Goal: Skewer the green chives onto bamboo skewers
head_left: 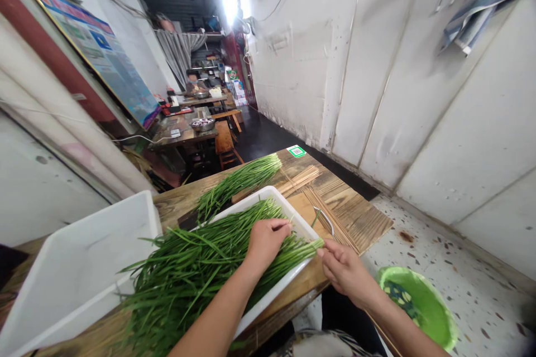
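Note:
A heap of long green garlic chives (209, 251) fills a white tray (268, 312), with the pale cut ends toward the right. My left hand (268, 240) is over the heap, thumb and fingers pinched at a thin pale chive stalk. At the tray's right corner, my right hand (345, 268) grips the pale ends of a small bunch of chives (307, 248). A thin stick shows below my right wrist; whether that hand holds it is hidden.
An upright-walled white bin (100, 234) stands left. Another chive bundle (243, 178) lies behind the tray, near bamboo skewers (330, 215) and a wooden board (301, 203) on the table (360, 217). A green basin (435, 301) sits on the floor at right.

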`<state>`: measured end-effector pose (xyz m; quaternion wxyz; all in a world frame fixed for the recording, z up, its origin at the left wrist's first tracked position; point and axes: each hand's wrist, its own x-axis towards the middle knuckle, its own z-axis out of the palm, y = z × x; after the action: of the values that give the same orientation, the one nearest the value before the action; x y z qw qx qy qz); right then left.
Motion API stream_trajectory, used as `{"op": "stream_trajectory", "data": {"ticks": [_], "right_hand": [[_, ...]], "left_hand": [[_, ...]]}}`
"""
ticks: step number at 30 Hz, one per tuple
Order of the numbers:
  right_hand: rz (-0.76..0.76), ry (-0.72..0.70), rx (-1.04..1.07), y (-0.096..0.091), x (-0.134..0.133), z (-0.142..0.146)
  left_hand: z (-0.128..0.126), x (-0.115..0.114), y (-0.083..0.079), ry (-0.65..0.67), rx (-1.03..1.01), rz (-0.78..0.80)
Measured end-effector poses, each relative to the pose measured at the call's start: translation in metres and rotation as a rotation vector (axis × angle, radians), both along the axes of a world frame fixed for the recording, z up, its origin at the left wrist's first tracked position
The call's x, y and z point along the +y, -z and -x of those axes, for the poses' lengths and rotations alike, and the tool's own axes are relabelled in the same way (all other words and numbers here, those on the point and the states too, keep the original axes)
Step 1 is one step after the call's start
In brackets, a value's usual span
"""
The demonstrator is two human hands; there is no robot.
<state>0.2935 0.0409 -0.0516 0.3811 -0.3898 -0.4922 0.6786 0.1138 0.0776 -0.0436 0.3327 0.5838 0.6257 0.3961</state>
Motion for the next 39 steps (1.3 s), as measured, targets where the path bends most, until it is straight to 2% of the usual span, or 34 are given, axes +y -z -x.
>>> {"op": "stream_trajectory", "data": {"ticks": [26,39], "right_hand": [[-0.022,0.008,-0.033,0.0025,-0.0004,-0.0005],[-0.015,0.038,-0.001,0.0013,-0.004,0.0034]], "left_hand": [[0.0015,0.0007,0.0046,0.023,0.003,-0.034],[-0.0007,-0.0014,0.0009,-0.032,0.077,-0.07]]}}
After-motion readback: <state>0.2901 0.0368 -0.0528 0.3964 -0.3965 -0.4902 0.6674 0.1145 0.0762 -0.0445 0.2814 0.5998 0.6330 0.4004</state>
